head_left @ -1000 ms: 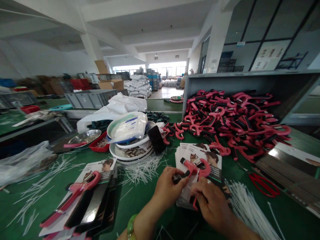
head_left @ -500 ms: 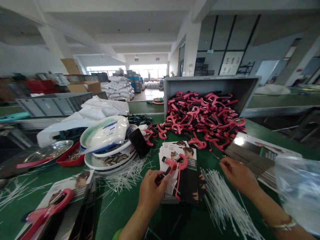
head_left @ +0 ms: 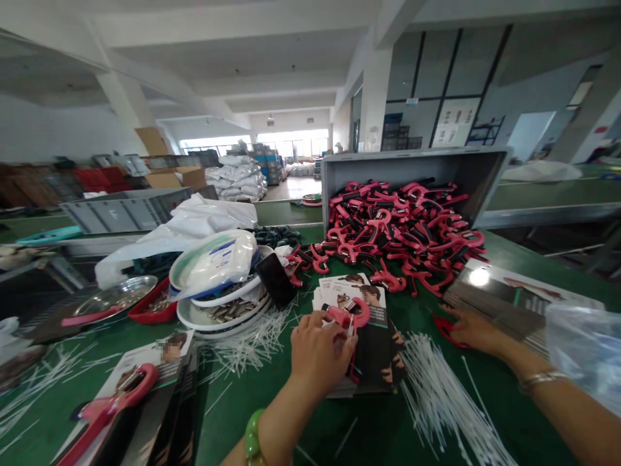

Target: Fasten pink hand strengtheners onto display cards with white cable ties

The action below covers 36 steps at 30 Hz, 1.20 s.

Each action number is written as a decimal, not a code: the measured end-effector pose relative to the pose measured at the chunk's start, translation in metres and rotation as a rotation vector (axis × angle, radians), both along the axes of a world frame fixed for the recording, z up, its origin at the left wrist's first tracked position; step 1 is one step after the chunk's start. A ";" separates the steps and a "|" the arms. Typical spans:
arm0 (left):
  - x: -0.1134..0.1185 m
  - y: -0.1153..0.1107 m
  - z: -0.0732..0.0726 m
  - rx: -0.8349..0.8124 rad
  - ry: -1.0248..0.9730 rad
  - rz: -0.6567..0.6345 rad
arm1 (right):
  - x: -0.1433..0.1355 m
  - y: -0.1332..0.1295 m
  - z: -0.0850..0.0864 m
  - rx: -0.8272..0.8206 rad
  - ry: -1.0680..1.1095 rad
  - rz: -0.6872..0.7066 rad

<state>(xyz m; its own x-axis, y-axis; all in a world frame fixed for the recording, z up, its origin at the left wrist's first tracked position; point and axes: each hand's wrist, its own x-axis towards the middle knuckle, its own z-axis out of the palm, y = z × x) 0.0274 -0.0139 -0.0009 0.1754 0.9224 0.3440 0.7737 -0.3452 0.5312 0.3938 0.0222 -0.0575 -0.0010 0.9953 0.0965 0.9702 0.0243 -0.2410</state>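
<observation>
My left hand [head_left: 321,348] is closed over a pink-and-black plier-like tool [head_left: 361,312] lying on a stack of printed cards [head_left: 376,349]. A short white cable tie end [head_left: 350,325] shows at its fingertips, and the hand covers the tool's handle. My right hand [head_left: 473,330] is low over the table with its fingers stretched out. They touch a red-handled tool [head_left: 444,330], whose working end I cannot make out. Between the hands, to the right of the cards, lies a bundle of white cable ties [head_left: 446,395].
A tipped grey crate [head_left: 412,165] spills many pink-and-black tools onto the table. More cards [head_left: 514,291] lie at right beside a clear plastic bag [head_left: 585,353]. Stacked basins [head_left: 223,330] and a phone [head_left: 275,279] stand left of centre. Another tool [head_left: 116,401] rests on cards at front left.
My left hand has moved up and right, from the tool's handle towards its middle. My right hand has shifted slightly, its fingers have spread, and the red handle now shows.
</observation>
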 end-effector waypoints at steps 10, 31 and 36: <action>0.002 0.015 -0.013 -0.195 -0.343 -0.102 | -0.120 -0.056 0.047 0.325 -0.070 0.419; -0.001 0.011 -0.013 -0.201 -0.494 -0.197 | -0.162 -0.041 0.054 0.579 -0.556 0.542; 0.000 0.012 -0.015 -0.193 -0.535 -0.163 | -0.149 -0.033 0.053 0.609 -0.488 0.645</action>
